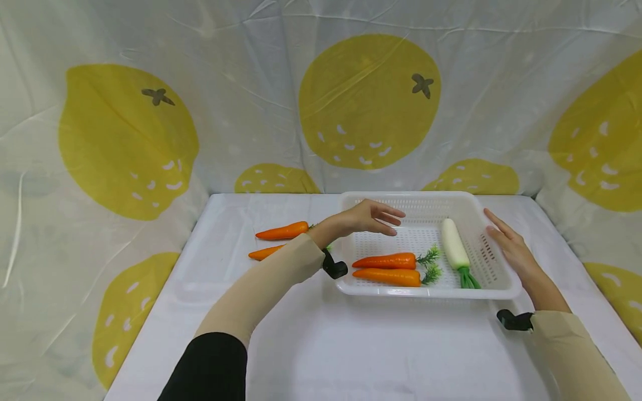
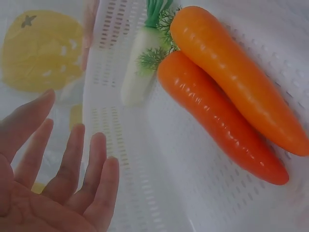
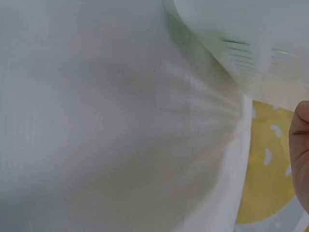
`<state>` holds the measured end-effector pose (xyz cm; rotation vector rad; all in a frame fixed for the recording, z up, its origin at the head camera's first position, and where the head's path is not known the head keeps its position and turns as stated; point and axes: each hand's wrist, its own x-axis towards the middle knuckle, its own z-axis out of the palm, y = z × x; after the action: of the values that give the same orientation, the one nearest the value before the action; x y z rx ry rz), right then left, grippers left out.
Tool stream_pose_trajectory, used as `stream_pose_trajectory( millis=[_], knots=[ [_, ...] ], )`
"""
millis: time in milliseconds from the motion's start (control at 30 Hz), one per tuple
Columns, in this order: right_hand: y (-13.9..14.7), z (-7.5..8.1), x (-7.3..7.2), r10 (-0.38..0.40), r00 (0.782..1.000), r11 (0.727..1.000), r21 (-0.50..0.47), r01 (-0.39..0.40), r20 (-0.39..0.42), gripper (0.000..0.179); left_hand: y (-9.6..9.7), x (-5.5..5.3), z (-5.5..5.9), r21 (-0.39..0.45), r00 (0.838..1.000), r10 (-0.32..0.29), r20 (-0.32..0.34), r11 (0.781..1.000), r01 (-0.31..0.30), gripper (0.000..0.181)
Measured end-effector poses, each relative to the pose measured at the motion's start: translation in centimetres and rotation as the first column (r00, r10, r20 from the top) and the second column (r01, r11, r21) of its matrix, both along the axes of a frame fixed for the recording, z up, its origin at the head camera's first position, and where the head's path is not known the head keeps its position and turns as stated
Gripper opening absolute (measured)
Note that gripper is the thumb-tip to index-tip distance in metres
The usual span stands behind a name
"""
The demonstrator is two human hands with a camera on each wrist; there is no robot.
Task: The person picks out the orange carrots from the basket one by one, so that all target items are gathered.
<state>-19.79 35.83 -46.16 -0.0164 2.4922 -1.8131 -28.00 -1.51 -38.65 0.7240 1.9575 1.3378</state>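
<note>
A white perforated plastic basket (image 1: 381, 291) stands on the white-covered table. Inside it at the left lie two orange carrots (image 1: 385, 260) with green leafy tops, side by side. A white radish (image 1: 453, 244) with green stems lies in its right part. Above the basket's left side hovers my left hand (image 1: 373, 217), fingers loosely extended and holding nothing; its palm shows in the left wrist view. My right hand (image 1: 514, 250) rests against the basket's right outer side with straight fingers. Only an edge of that hand (image 3: 300, 154) appears in the right wrist view.
Two more carrots (image 1: 282, 230) lie left of the basket, one partly hidden behind my left forearm. Beneath them is a faint pale tray-like outline (image 1: 200, 278). Lemon-printed cloth (image 1: 251, 111) hangs behind and at both sides of the table.
</note>
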Motion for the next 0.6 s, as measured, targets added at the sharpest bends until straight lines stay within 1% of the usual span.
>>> stream_pose_trajectory(
  millis=[100, 200, 300, 367, 533, 600],
  knots=[
    [0.0, 0.0, 0.0, 0.0, 1.0, 1.0, -0.017, 0.0, 0.0, 0.056, 0.7, -0.4, -0.5, -0.035, 0.999, -0.024, 0.036, 0.999, 0.025, 0.049],
    [0.0, 0.0, 0.0, 0.002, 1.0, 1.0, -0.024, -0.002, -0.008, 0.056, 1.3, -0.8, -1.0, -0.057, 0.996, -0.022, 0.092, 0.998, 0.027, 0.048],
    [0.0, 0.0, 0.1, 0.006, 1.0, 0.999, -0.032, -0.007, -0.019, 0.056, 1.7, -1.1, -1.6, -0.078, 0.988, -0.021, 0.151, 0.996, 0.033, 0.047],
    [0.0, 0.0, 0.1, 0.008, 1.0, 0.999, -0.039, -0.009, -0.022, 0.056, 2.0, -1.3, -1.9, -0.097, 0.984, -0.033, 0.173, 0.994, 0.05, 0.047],
    [-0.1, 0.0, 0.2, 0.007, 1.0, 0.998, -0.056, -0.008, -0.021, 0.056, 2.5, -1.6, -3.0, -0.13, 0.976, -0.088, 0.199, 0.985, 0.116, 0.051],
    [-0.1, 0.0, 0.2, 0.007, 1.0, 0.998, -0.065, -0.008, -0.019, 0.056, 2.7, -1.6, -3.3, -0.144, 0.971, -0.101, 0.216, 0.981, 0.134, 0.051]
  ],
)
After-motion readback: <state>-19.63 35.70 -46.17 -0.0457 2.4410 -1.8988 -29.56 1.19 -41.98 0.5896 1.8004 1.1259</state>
